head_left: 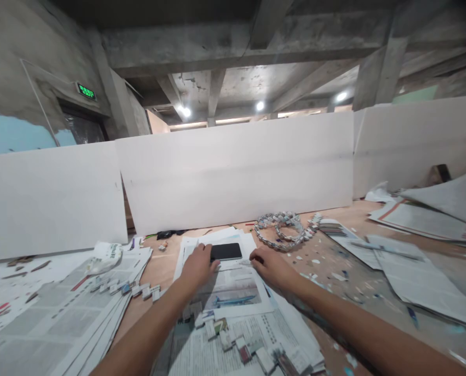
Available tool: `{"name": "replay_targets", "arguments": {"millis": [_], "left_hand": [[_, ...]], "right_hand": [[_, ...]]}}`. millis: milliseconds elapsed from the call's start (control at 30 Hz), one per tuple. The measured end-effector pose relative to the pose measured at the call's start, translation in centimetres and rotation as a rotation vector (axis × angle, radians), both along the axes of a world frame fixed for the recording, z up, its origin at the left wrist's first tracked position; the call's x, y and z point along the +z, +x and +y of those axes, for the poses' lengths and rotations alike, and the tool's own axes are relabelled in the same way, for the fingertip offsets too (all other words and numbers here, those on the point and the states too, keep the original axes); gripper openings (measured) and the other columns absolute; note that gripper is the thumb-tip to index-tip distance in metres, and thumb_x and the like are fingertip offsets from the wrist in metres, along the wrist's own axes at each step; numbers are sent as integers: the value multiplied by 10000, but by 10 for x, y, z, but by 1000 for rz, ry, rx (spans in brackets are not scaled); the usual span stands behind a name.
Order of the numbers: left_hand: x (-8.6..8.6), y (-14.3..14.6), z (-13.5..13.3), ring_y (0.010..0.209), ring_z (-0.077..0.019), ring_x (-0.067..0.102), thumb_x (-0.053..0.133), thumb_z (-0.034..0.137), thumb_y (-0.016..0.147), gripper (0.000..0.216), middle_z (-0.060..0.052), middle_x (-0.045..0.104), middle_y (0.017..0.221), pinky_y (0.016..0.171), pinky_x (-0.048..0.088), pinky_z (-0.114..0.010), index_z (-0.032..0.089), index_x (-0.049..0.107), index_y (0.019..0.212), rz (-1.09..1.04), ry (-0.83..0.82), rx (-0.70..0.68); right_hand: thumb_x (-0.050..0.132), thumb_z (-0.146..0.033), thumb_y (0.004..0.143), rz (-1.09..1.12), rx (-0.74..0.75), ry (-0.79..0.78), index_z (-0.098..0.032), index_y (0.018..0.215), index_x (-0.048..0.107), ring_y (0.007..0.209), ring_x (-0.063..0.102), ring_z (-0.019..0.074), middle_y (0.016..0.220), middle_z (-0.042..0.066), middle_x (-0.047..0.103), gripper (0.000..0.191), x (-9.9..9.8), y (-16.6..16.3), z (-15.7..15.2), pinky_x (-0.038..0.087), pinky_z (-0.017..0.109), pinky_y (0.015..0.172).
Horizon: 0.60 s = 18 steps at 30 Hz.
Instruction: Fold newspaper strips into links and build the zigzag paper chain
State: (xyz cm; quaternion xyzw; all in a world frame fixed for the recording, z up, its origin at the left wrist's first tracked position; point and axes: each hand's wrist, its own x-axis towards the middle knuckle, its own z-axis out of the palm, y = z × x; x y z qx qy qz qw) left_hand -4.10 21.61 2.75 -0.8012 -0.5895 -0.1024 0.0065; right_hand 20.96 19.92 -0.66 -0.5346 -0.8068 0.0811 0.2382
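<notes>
My left hand rests on a stack of newspaper sheets on the wooden table, fingers curled, touching the left end of a black phone that lies on the sheets. My right hand lies just right of the phone, fingers bent down against the paper edge. Whether either hand grips the paper is hidden by the fingers. Several small folded paper pieces lie in a row on the sheets near my forearms.
A woven paper chain coils behind my right hand. More newspaper spreads at the left and newspaper sheets at the right. White boards wall off the table's far edge. Paper scraps dot the bare wood.
</notes>
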Motion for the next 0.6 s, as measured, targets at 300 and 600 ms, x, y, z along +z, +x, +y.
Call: {"name": "replay_targets", "arguments": {"millis": [300,600], "left_hand": [[-8,-3,54,1094,-262,667,654,332,979,352,-100,635,1310,908,572,-477,180,606,1294,17,-38,-115],[-26,6,56,1101,-264,663,651,344,980,345,-100,638,1303,920,563,-484,178,613,1280,3,103,44]], "right_hand": [[642,-305,992,-239,-127,80,-182,1207,662,1123,654,260,1284,92,660,248,2,-3,-4,542,490,958],[633,-301,1001,-285,-196,58,-177,1213,656,1058,681,240,1250,89,674,248,-8,-3,6,575,454,904]]}}
